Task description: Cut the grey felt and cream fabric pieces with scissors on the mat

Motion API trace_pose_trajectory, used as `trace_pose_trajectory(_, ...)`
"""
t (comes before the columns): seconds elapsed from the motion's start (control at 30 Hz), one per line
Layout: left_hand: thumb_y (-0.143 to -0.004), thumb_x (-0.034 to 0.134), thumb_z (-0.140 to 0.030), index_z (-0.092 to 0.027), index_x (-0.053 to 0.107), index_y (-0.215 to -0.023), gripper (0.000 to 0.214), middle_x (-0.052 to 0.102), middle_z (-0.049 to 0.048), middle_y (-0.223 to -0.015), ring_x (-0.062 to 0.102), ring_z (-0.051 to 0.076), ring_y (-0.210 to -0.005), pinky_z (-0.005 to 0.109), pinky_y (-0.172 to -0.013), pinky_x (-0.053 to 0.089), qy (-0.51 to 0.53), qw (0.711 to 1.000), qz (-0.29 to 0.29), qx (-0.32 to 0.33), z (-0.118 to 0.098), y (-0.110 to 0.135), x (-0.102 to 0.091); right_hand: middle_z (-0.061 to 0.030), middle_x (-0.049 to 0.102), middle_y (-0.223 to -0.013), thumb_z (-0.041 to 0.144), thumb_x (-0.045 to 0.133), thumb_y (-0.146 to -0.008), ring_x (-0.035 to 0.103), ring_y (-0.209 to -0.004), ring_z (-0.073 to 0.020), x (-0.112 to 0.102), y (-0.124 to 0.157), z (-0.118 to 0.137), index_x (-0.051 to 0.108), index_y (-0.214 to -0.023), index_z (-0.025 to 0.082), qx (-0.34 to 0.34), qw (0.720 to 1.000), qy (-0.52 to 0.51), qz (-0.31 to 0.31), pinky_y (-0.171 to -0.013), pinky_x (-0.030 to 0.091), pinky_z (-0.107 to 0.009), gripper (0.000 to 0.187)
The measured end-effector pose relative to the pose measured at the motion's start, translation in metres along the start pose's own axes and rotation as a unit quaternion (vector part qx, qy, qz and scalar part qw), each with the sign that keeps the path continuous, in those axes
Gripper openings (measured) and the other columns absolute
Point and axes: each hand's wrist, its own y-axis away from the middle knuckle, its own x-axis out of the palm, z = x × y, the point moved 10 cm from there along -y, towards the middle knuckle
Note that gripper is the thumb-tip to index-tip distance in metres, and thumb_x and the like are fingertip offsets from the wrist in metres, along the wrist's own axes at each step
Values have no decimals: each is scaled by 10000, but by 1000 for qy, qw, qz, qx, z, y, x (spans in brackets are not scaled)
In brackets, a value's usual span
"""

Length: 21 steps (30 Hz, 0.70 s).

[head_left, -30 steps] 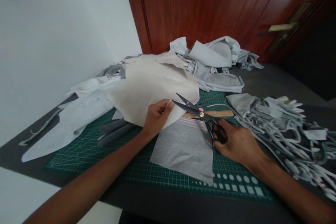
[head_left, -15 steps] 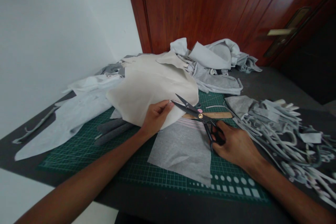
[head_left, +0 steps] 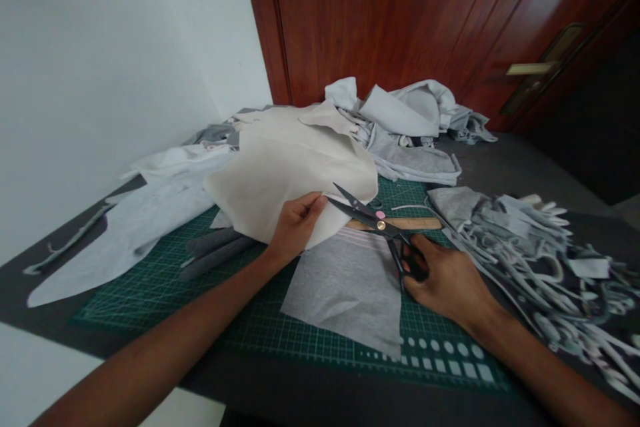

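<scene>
My left hand [head_left: 297, 223] pinches the near edge of a cream fabric piece [head_left: 280, 167], which spreads away from me over the mat. In my right hand [head_left: 445, 277] are black scissors [head_left: 381, 225], my fingers in the handle loops. Their blades stand apart, tips just right of my left fingertips, at the cream fabric's edge. Under the scissors lies a grey fabric piece [head_left: 345, 293] with pale stripes near its top. A wooden ruler [head_left: 420, 223] and a small pink disc [head_left: 381, 215] show beside the blades.
A green cutting mat [head_left: 240, 327] covers much of the dark table. Grey strips and scraps [head_left: 530, 247] pile up at right. White fabric [head_left: 135, 227] lies at left, near dark grey rolled cloth [head_left: 215, 250]. More grey fabric [head_left: 410, 113] is heaped before the wooden door [head_left: 380, 13].
Almost nothing differs. The view has shifted very slightly, and both hands keep their places with the scissors' blades still apart.
</scene>
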Motion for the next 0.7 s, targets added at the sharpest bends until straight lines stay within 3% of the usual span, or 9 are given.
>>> trace_pose_trajectory(0.17,-957,519,-395,-150,709,-823,337,609,-5,-680,465,111,-585,223,-520,339,-12,999,39,-4,1,0,6,13,639,-629,237,550,-722,608,-502,-171,-1,0,3,539,-851,211,-6,1000,6,-1,-498,359,-259,132)
trace_pose_trajectory(0.4,-943,525,-371,-148,689,-809,308,539,-29,-628,409,95,-553,208,-480,291,4,998,66,-15,1,-1,10,-12,678,-707,241,552,-730,633,-543,-186,-3,-1,4,537,-852,212,-11,1000,21,-1,-515,355,-270,127)
trace_pose_trajectory(0.7,-902,607,-478,-143,708,-835,356,532,-24,-615,386,83,-517,201,-434,241,78,991,94,-59,15,0,15,-25,691,-728,248,542,-730,641,-558,-196,-3,-3,-1,542,-874,212,-5,1000,21,12,-522,335,-271,148)
